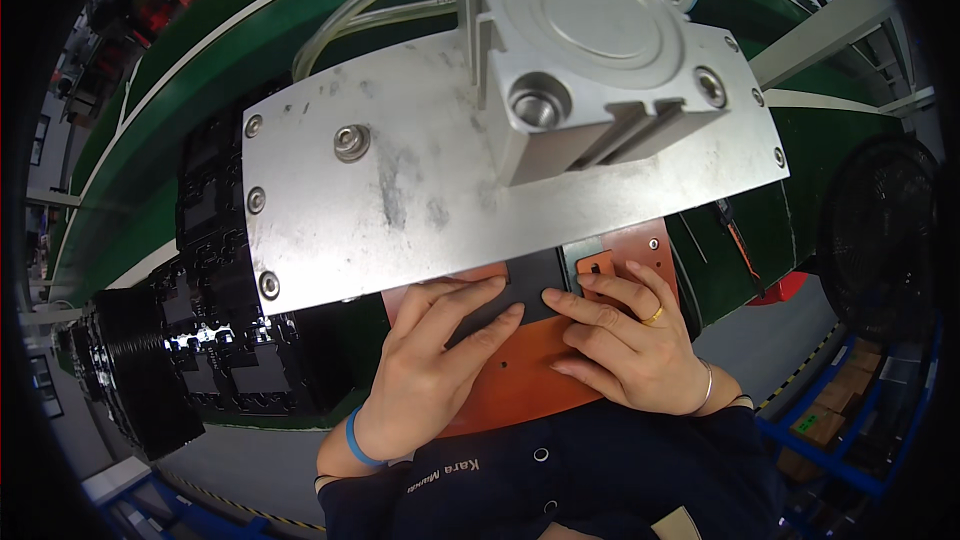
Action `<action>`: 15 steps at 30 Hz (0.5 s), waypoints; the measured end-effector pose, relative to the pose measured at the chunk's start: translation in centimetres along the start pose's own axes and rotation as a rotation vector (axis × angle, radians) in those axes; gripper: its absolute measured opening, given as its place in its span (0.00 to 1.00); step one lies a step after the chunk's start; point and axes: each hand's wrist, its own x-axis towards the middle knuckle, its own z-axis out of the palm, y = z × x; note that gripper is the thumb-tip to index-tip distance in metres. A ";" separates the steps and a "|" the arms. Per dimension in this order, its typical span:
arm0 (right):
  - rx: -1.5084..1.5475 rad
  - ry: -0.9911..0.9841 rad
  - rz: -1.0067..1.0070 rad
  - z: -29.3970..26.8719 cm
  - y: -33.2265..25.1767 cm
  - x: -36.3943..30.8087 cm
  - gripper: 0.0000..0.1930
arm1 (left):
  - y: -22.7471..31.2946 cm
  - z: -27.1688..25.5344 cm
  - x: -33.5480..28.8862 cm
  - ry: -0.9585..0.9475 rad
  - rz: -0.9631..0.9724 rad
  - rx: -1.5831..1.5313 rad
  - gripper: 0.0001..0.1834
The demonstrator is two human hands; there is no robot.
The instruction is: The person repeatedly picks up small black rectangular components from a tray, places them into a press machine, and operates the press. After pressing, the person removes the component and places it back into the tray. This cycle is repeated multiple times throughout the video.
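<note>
Touching charcoal sheet on orange plate, far end hidden by silver metal plate | left hand: fingers loosely parted, tips on sheet | right hand: fingers spread, one tip at sheet's right edge

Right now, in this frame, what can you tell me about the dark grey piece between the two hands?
The dark grey piece looks flat, smooth and matte, perhaps plastic, though the material is uncertain. It lies over the orange plate, its upper part going out of view behind the silver plate. Fingers of the left hand and right hand rest on it from either side, hiding parts of its outline, so its full shape cannot be told.
</note>
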 end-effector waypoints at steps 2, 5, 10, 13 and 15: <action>0.020 -0.006 -0.003 -0.1 0.0 0.0 0.12 | -0.3 0.0 -0.1 -0.003 0.027 -0.006 0.19; 0.124 0.058 -0.002 -0.6 0.5 0.4 0.13 | -0.2 0.0 0.1 0.004 0.050 0.017 0.21; 0.522 0.318 0.231 -1.0 1.3 0.4 0.20 | 0.6 -0.8 -0.5 0.023 0.117 0.109 0.23; 0.794 0.131 0.391 -1.9 1.2 1.0 0.21 | 2.1 -1.4 -1.2 0.068 0.187 0.195 0.23; 0.855 0.022 0.365 -1.9 1.2 1.5 0.17 | 2.8 -1.4 -1.5 0.097 0.251 0.249 0.21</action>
